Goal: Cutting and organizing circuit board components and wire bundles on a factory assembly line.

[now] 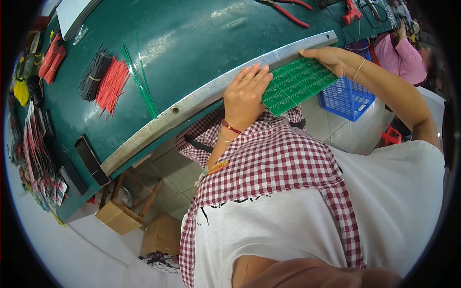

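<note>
A green circuit board panel (300, 85), marked off in a grid of small units, lies tilted against the metal edge strip (211, 91) of the workbench. My right hand (329, 58) grips its far right corner, with the thumb along the top edge. At the panel's left end is my left hand (246, 93), its fingers held together and laid over the board's side and the metal strip. The left thumb is hidden, as is the underside of the panel.
On the green bench (187, 53) lie bundles of black wires (95, 74), red wires (113, 86), and green wires (141, 81). A phone (91, 158) is near the front edge. Red-handled pliers (290, 12) lie at the back. A blue crate (350, 98) stands below; a person in pink (401, 60) sits at right.
</note>
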Action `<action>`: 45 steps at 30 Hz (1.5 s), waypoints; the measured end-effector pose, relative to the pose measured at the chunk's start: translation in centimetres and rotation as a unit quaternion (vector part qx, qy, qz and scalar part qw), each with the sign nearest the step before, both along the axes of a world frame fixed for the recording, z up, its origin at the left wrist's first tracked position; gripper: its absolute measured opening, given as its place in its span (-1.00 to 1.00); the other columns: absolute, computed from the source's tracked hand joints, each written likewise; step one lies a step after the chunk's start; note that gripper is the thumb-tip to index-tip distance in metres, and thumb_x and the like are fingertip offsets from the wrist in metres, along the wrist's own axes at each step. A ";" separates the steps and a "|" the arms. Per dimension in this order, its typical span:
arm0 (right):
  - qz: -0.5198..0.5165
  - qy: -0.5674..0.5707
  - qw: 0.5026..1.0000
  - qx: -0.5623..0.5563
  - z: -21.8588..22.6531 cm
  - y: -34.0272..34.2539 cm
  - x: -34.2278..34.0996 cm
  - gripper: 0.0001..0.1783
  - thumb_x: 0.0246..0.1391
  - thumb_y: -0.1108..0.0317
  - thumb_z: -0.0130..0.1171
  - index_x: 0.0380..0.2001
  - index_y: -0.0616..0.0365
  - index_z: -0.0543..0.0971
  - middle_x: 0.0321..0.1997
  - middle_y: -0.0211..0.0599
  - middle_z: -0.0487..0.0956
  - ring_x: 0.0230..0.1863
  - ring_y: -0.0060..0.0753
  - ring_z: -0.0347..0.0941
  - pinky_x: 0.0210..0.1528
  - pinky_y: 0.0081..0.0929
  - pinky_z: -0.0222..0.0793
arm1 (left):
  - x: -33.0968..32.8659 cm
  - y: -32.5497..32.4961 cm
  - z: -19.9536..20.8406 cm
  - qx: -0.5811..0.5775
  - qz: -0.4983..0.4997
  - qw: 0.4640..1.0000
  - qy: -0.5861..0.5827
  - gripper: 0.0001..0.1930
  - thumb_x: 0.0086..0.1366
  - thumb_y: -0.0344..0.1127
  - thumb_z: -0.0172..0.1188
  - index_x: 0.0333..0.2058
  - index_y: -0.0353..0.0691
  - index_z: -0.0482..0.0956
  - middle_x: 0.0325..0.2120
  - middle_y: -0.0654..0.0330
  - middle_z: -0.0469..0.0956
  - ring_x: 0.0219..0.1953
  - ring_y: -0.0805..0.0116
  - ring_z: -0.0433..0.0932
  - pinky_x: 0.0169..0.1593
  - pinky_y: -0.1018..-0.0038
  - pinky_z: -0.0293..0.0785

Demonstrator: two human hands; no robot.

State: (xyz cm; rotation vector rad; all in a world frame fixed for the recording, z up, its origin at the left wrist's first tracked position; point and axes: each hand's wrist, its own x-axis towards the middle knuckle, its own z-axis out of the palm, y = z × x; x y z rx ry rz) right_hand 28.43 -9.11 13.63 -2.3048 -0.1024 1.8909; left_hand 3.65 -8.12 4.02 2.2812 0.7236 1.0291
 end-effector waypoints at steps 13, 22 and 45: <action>-0.020 0.031 0.999 -0.002 -0.7 -0.6 0.5 -0.53 0.15 0.08 0.05 -0.04 0.24 0.43 -0.12 -0.16 0.56 -0.17 -0.37 0.54 -0.11 -0.37 0.49 | -0.3 0.0 0.4 -0.016 -0.014 1.000 0.009 -0.75 0.05 -0.29 0.18 -0.25 -0.16 0.60 -0.16 0.20 0.58 -0.04 0.27 0.52 0.06 0.35 0.39; -0.111 0.077 0.991 0.007 -0.4 -1.3 0.0 -0.45 0.02 -0.03 0.19 -0.11 0.24 0.48 -0.10 -0.16 0.56 -0.14 -0.29 0.52 -0.08 -0.30 0.46 | -0.2 -0.1 0.0 0.037 -0.017 0.999 0.030 -0.74 0.11 -0.38 0.06 -0.20 -0.20 0.58 -0.08 0.22 0.53 0.02 0.34 0.47 0.09 0.39 0.34; -0.079 0.034 0.992 -0.091 0.2 0.9 0.4 -0.46 -0.03 0.05 0.27 -0.09 0.23 0.49 -0.10 -0.12 0.54 -0.11 -0.24 0.50 -0.06 -0.28 0.44 | 0.6 -0.3 0.1 -0.015 0.026 0.999 -0.019 -0.80 0.08 -0.42 0.12 -0.29 -0.21 0.62 -0.15 0.25 0.58 -0.05 0.40 0.52 0.04 0.46 0.41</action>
